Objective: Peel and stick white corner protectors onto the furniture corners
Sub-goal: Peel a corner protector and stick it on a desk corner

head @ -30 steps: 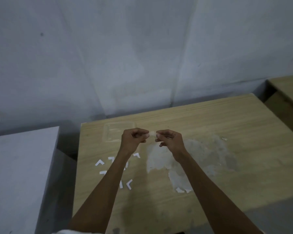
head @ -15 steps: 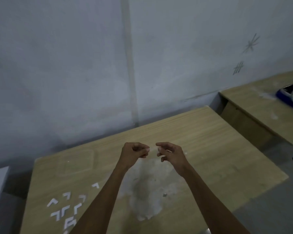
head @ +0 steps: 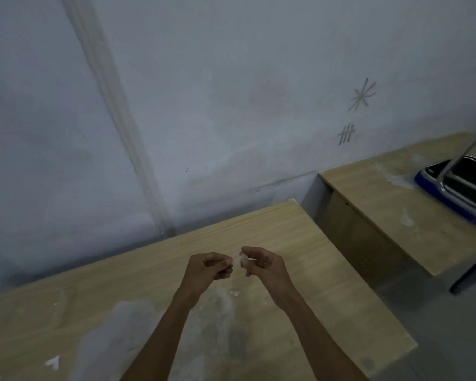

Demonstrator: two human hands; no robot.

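Note:
Both hands hover close together above the light wooden table (head: 308,237). My right hand (head: 261,264) pinches a small pale corner protector (head: 243,260) between thumb and fingertips. My left hand (head: 208,269) has its fingers curled and pinches something thin and pale at the fingertips, right beside the protector; what it is cannot be told. One loose white protector (head: 53,362) lies on the table at the lower left. The table's far right corner (head: 293,201) carries a white piece.
A second wooden table (head: 396,204) stands lower at the right, with a blue-edged chair seat (head: 456,188) upside down on it. A grey wall runs behind both. Pale worn patches (head: 217,312) mark the table under my arms. Grey floor shows at the right.
The view has swung to the right, so the group of loose protectors has slid out at the lower left. My hands keep pinching close together and have drifted toward the table's right part.

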